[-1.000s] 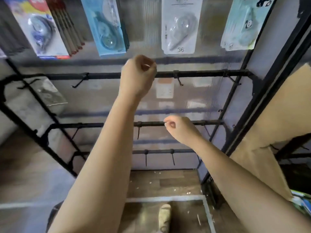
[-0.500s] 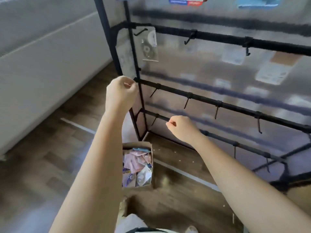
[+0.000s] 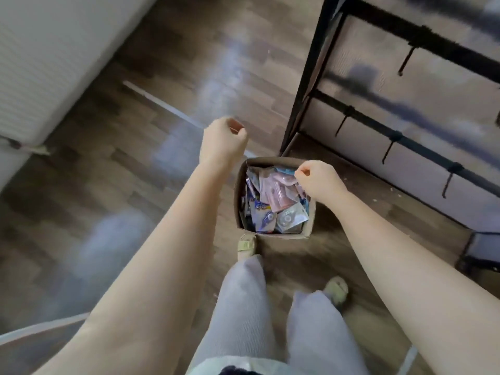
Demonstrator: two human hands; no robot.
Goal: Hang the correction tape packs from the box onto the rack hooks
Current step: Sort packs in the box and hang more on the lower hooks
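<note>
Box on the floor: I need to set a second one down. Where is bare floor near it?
Bare wood floor lies left of the box, toward the white wall. Crowded: rack on its right, sandalled feet just below it.

Left hand (image 3: pixel 222 142) and right hand (image 3: pixel 319 182) curled, seemingly empty.

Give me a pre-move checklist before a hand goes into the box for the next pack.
1. Left hand free: ok, fingers curled, nothing visible in it.
2. Right hand free: ok, curled, holding nothing visible.
3. Box in reach: ok, on the floor by the feet, right hand over its top edge.
4. Packs left in the box: ok, it is heaped full.
5. Free rack hooks: ok, the lower hooks in view are bare.
6. Which pack lies loose on top: cannot tell, too jumbled.
</note>
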